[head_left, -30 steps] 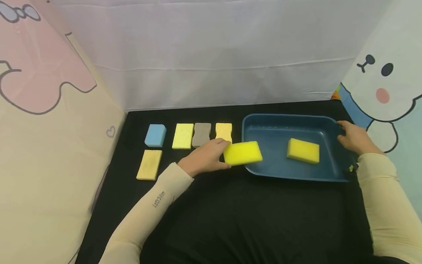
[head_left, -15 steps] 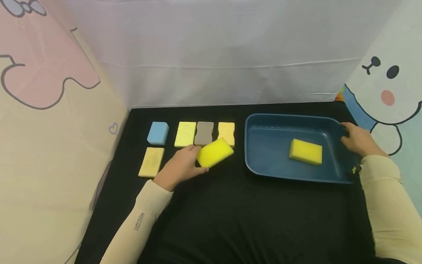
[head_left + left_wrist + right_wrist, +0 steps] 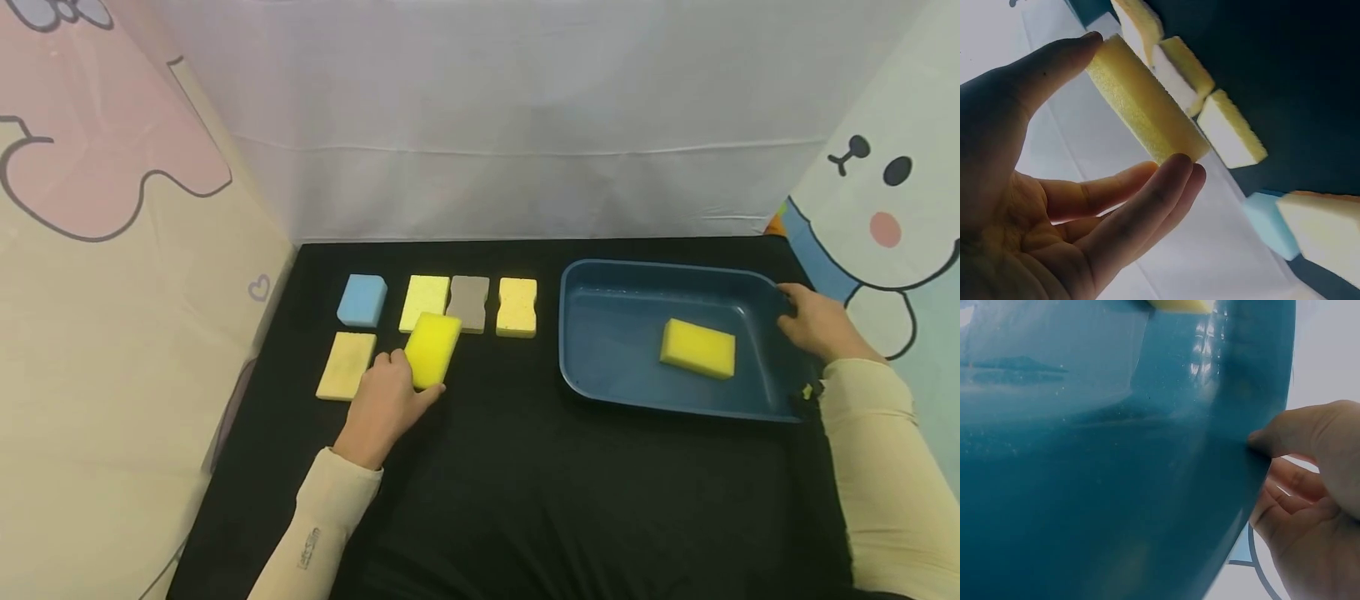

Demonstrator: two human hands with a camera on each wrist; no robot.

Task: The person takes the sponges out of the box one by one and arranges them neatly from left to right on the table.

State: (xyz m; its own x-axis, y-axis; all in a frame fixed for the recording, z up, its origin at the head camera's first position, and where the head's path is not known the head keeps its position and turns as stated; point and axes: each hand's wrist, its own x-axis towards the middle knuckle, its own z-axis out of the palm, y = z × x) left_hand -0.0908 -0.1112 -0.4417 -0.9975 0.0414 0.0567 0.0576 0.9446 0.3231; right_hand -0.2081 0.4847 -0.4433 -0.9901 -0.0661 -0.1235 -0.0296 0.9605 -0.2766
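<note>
My left hand pinches a bright yellow sponge between thumb and fingers. In the left wrist view the sponge is held by its ends, above the table. Nearest to it lie a flat tan sponge, a pale yellow sponge and a grey notched sponge. My right hand grips the right rim of a dark blue tray. The right wrist view has the thumb inside the wall and the fingers outside. One yellow sponge lies in the tray.
A blue sponge lies at the back left, behind the tan one. A cream notched sponge sits between the grey sponge and the tray. White cloth hangs behind the black table, with printed cloths at both sides.
My left hand has carried the bright yellow sponge leftward from the tray's left edge, turning it more upright along the way. My right hand stays on the tray's rim.
</note>
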